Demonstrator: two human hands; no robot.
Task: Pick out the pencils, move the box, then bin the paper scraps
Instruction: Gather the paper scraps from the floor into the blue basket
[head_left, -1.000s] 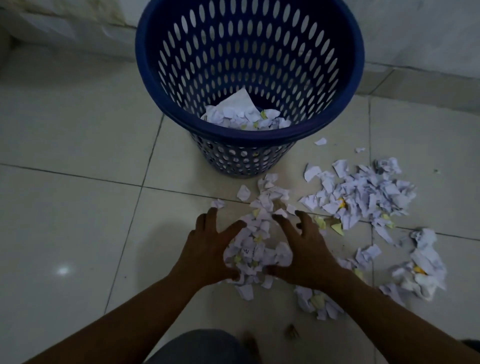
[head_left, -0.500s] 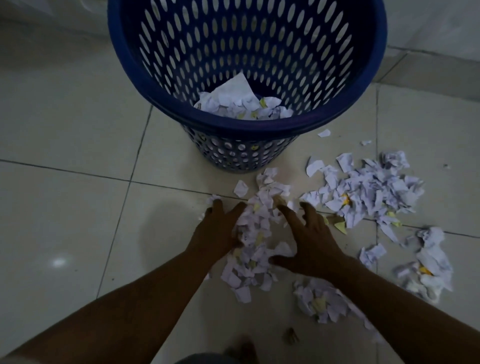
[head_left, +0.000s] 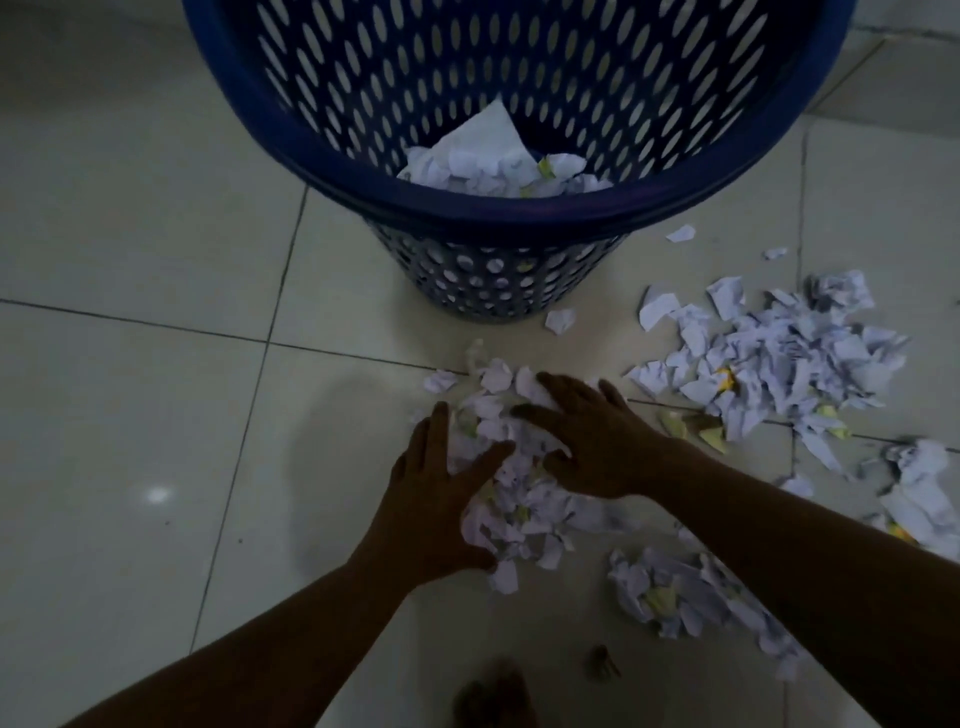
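Observation:
A blue perforated bin (head_left: 498, 208) stands on the tiled floor ahead of me, with white paper scraps (head_left: 498, 166) in its bottom. A small heap of white and yellow scraps (head_left: 514, 499) lies on the floor just in front of it. My left hand (head_left: 436, 499) presses against the heap's left side with fingers spread. My right hand (head_left: 597, 441) lies over the heap's top right, fingers spread on the paper. Neither hand has lifted any scraps. No pencils or box are in view.
A larger spread of scraps (head_left: 769, 364) covers the floor to the right of the bin. More clumps lie at the far right (head_left: 919, 493) and under my right forearm (head_left: 660, 597). A wall base runs along the top right. Bare tiles lie to the left.
Both hands slid forward and closer together over the heap, bunching the scraps between them. The view has moved nearer to the bin.

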